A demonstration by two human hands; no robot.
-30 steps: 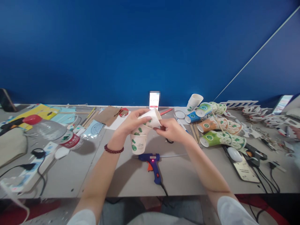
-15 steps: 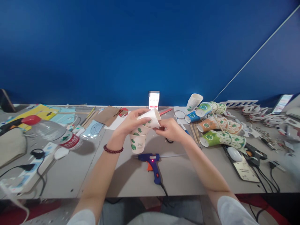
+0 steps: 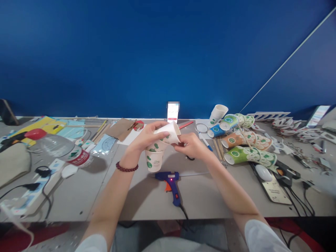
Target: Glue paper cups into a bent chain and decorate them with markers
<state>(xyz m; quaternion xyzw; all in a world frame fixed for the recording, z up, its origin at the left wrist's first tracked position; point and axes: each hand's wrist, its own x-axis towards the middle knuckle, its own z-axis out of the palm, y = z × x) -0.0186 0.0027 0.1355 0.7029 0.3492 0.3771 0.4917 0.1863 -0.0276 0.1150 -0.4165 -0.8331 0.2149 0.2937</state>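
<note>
The left hand (image 3: 150, 137) is curling partly open around the tilted white cup (image 3: 171, 138), its thumb lying along the near side, while the leaf-printed lower cup (image 3: 154, 162) is hanging beneath, above the worktop (image 3: 147, 206). The right hand (image 3: 193, 145) is nearly closing, its thumb and fingers drawing together at the tilted cup's mouth; whether they are pinching the rim or something just inside it, I cannot tell. Good handling here is depending on the left hand's bearing the cups lightly, since thin paper walls are likely to dent under a hard squeeze, and on the right hand's working in small, even movements so that the rim is not bending out of round. The blue glue gun (image 3: 173, 187) is lying below with its red light glowing, so it is probably hot: wrists and the lower cup are best staying clear of its nozzle, and sleeves away from its cord (image 3: 184, 212).
</note>
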